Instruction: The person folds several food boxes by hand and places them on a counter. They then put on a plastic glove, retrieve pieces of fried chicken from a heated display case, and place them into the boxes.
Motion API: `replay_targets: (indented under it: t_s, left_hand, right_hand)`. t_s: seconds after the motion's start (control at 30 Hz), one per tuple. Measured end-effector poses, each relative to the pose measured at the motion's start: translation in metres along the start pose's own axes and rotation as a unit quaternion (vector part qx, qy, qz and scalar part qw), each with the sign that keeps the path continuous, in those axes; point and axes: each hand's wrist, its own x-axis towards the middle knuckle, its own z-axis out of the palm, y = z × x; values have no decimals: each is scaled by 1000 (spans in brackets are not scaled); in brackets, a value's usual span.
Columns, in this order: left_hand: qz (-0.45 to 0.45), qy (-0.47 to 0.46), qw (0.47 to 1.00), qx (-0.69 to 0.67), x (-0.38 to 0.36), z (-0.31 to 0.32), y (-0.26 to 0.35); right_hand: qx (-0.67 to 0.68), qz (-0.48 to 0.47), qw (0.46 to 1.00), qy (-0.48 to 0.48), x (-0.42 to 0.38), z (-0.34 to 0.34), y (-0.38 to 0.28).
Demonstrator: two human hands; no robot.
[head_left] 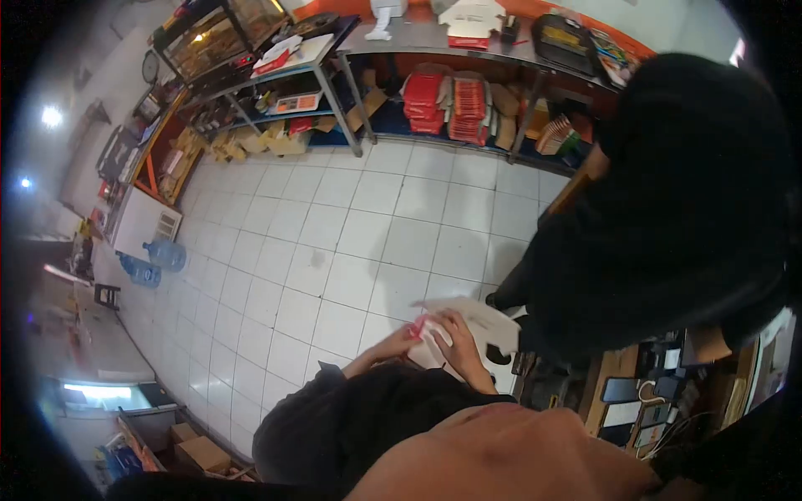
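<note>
Near the lower middle of the head view, both of my hands are close together in front of my dark shirt. My left hand point(398, 343) has its fingers closed at a small pink and white item point(419, 327), whose exact nature I cannot make out. Just right of it, my right hand point(455, 341) is bent around the edge of a white flat sheet point(480, 317), perhaps card or paper. The sheet extends right, toward the floor tiles and a dark shoe.
A person in black point(652, 217) stands close on the right. Phones point(620, 389) and cables lie on a wooden counter below. A metal table point(409, 42) with red stacked boxes point(424, 102) beneath stands ahead. Blue water bottles point(167, 255) are on the left floor.
</note>
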Motion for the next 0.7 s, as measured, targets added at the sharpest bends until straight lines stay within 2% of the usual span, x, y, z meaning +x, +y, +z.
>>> replay_targets:
  t_s: [0.03, 0.07, 0.13, 0.2, 0.23, 0.27, 0.33, 0.37, 0.47, 0.5, 0.53, 0.6, 0.63, 0.7]
  left_hand:
    - [-59, 55, 997, 9, -5, -27, 9]
    - [-121, 107, 987, 18, -13, -52, 48]
    - [-33, 187, 982, -9, -16, -89, 73]
    - [-27, 218, 974, -50, -1, -125, 96]
    - [93, 291, 951, 55, 22, -146, 63]
    - [92, 287, 952, 52, 33, -159, 63]
    - [99, 309, 939, -115, 70, -179, 69]
    - [119, 350, 919, -136, 91, -185, 70]
    - [100, 342, 920, -161, 151, -215, 73]
    - [60, 378, 915, -125, 171, -226, 74]
    - [62, 384, 912, -130, 188, -233, 76]
    - [36, 407, 901, -148, 219, -255, 114]
    - [37, 419, 895, -148, 233, -268, 123]
    - [84, 491, 865, -57, 268, -303, 147]
  right_hand:
    - [-17, 15, 1000, -9, 20, 9, -4]
    - [-15, 20, 1000, -15, 40, 16, -9]
    - [-70, -10, 997, 42, 76, 23, -14]
    - [-93, 6, 993, 66, 103, 22, 0]
    - [-122, -6, 989, 79, 119, 17, 7]
    - [-126, -2, 989, 79, 133, 10, 13]
    - [-162, 8, 982, 99, 162, -8, 29]
    - [-170, 5, 980, 99, 178, -17, 40]
    - [-186, 15, 974, 124, 234, -44, 78]
    - [-191, 26, 973, 129, 252, -51, 90]
    - [-194, 36, 971, 133, 273, -56, 100]
    - [-191, 13, 973, 131, 319, -63, 112]
    - [-177, 28, 976, 123, 339, -64, 117]
    - [-142, 50, 983, 109, 391, -57, 131]
